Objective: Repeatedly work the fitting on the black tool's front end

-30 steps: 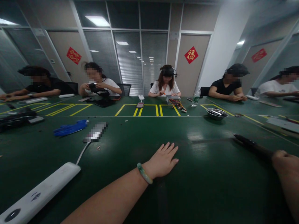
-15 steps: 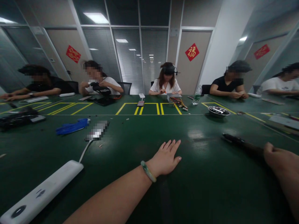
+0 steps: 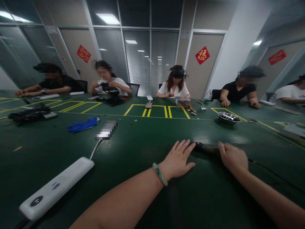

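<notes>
My left hand [image 3: 178, 159] lies palm down with its fingers stretched out on the green tabletop [image 3: 143, 152], and a jade-green bangle [image 3: 160, 174] circles that wrist. Wrapped in my right hand [image 3: 233, 159] is a dark, slim corded tool, by its shape an electric screwdriver [image 3: 205, 149]. Its narrow end points left, close to my left fingertips; whether the two touch I cannot tell. From the back of the tool a black cord [image 3: 274, 174] runs off to the right. My right fingers hide part of the handle.
A white power strip [image 3: 57, 187] with a cable lies at left, near a blue glove [image 3: 83, 124] and black gear [image 3: 30, 114]. Farther off are a metal bowl [image 3: 229, 118], a water bottle [image 3: 206, 100] and a box with coloured wires [image 3: 186, 103]. Several people sit opposite.
My right hand has carried the electric screwdriver left, close to my left hand, bringing its cord into view. My left hand stays flat. The view has turned slightly left.
</notes>
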`<state>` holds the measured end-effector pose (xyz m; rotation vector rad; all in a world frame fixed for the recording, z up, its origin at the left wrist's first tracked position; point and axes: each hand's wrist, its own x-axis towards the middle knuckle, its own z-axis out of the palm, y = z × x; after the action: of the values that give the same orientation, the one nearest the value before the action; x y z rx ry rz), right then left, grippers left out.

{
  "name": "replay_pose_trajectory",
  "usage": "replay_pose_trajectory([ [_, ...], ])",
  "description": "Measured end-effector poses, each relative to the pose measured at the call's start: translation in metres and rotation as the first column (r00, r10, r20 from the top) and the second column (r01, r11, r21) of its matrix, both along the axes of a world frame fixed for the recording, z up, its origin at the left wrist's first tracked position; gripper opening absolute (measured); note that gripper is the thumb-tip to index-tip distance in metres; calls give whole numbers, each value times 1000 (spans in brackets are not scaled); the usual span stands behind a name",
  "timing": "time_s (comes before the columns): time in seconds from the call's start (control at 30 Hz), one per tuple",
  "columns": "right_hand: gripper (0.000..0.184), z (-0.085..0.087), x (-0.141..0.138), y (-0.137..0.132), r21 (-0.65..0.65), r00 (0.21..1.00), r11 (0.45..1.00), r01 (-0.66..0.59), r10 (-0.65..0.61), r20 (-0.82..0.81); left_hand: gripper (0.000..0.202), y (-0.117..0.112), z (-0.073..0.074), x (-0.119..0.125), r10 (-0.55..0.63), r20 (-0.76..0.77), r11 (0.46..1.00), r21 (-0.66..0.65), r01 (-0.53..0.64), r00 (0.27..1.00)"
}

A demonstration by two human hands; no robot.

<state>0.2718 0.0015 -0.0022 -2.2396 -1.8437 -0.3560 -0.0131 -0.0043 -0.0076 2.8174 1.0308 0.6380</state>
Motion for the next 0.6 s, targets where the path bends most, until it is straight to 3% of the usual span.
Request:
replay_pose_trajectory([
  [0.1, 43, -3, -72, 1, 61, 975, 973, -222, 221, 33, 81, -4, 6, 1, -6, 45, 997, 78, 3, 999],
  [0.2, 28, -7, -137, 6, 61, 896, 894, -443, 444, -8, 89, -5, 13, -6, -17, 68, 989, 150, 6, 998],
  [0.3, 36, -10, -176, 19, 101, 812, 825, -556, 565, -145, 89, -1, 19, -18, 42, 104, 984, 171, -59, 994],
  [0.4, 38, -9, -181, 30, 227, 675, 789, -571, 608, -417, 98, 6, 19, -24, 125, 127, 978, 150, -144, 984],
  [0.47, 35, -6, -169, 31, 293, 619, 792, -535, 604, -502, 102, 8, 17, -24, 136, 108, 977, 148, -151, 985],
  [0.6, 32, 5, -121, 14, 250, 746, 834, -493, 552, -372, 99, 10, 13, -22, 186, 58, 975, 111, -192, 981],
])
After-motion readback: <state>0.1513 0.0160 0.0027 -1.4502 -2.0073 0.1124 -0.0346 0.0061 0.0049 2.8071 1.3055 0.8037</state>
